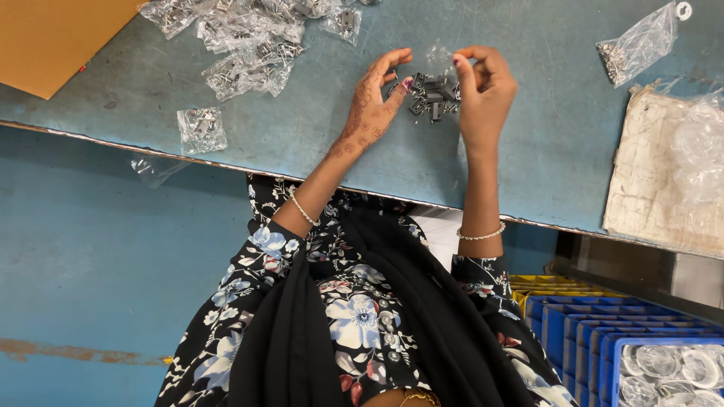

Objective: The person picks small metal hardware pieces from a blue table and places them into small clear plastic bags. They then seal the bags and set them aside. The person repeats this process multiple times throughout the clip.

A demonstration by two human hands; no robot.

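Note:
A small heap of dark metal parts (436, 94) lies on the grey-blue table (317, 128), between my two hands. My left hand (373, 102), patterned with henna, rests beside the heap with its fingers apart, the fingertips touching the parts. My right hand (483, 90) is just right of the heap. Its thumb and forefinger are pinched on the edge of a small clear plastic bag (439, 54), which is thin and hard to make out.
Several clear bags of metal parts (249, 38) are piled at the far left, and one bag (201, 128) lies alone nearer the edge. Another bag (641, 45) sits far right above a worn white board (656, 173). Brown cardboard (45, 38) is top left. Blue crates (596, 332) stand below right.

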